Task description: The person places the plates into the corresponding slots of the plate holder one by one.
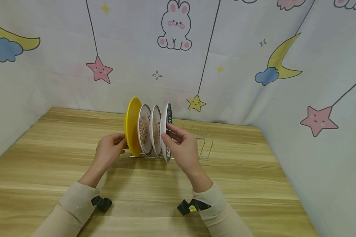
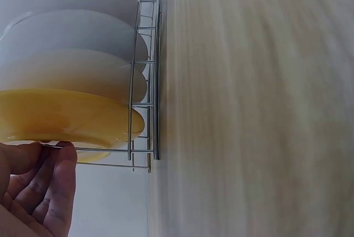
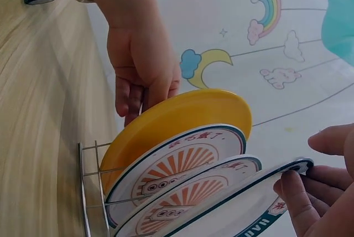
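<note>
A wire dish rack (image 1: 204, 159) holds a row of plates on edge. Leftmost is a yellow plate (image 1: 133, 128), followed by two white plates (image 3: 182, 156) printed with orange ray patterns. My left hand (image 1: 108, 149) is beside the yellow plate and pinches the rack's end wire between thumb and fingers, as the left wrist view shows. My right hand (image 1: 184, 148) grips a white plate with a dark green lettered rim (image 3: 238, 212) by its near edge, thumb on one face and fingers on the other. That plate stands nearly upright, right of the patterned ones.
The rack stands on a wood-grain table (image 1: 148, 194), near the back. Behind it hangs a white cloth (image 1: 130, 39) printed with a bunny, stars and moons. A similar pale wall (image 1: 314, 82) rises along the right side. Black wrist cameras (image 1: 102, 203) are strapped to both wrists.
</note>
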### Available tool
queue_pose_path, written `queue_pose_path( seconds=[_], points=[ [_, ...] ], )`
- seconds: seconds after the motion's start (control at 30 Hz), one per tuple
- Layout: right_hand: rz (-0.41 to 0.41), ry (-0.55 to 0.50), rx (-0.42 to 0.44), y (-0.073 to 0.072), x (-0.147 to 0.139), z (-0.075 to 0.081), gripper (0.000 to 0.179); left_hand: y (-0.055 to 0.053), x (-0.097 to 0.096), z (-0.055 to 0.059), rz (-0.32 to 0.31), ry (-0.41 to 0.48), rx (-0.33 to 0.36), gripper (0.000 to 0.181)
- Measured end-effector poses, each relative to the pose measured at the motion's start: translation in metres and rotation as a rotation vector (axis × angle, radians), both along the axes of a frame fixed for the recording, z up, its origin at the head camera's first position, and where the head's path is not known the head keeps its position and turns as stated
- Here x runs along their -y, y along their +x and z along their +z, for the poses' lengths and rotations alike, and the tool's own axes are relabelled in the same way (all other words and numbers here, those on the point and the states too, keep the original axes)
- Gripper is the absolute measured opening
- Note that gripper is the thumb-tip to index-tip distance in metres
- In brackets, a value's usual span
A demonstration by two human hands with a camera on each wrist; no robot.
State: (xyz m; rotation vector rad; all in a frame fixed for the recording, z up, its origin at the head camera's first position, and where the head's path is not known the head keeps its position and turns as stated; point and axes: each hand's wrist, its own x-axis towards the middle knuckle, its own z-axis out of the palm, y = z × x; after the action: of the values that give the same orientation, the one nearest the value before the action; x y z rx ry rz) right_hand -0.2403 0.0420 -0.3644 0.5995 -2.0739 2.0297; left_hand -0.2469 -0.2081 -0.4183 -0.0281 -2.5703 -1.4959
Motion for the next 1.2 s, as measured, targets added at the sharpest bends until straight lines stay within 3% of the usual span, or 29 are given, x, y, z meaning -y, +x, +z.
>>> queue_pose_path(
  seconds=[0.33, 0.73, 1.2],
  points=[
    [0.026, -0.109, -0.1, 0.007, -0.011, 0.017, 0.033, 0.001, 0.0, 0.0, -0.007, 0.001, -0.005, 0.029],
    [0.037, -0.133, -0.146, 0.017, -0.014, 0.026, 0.032, 0.001, -0.001, 0.0, -0.006, -0.014, -0.016, 0.029],
    [-0.038, -0.087, -0.129, 0.005, -0.034, 0.02, 0.03, 0.0, -0.001, -0.001, -0.008, -0.013, -0.017, 0.029]
  ],
)
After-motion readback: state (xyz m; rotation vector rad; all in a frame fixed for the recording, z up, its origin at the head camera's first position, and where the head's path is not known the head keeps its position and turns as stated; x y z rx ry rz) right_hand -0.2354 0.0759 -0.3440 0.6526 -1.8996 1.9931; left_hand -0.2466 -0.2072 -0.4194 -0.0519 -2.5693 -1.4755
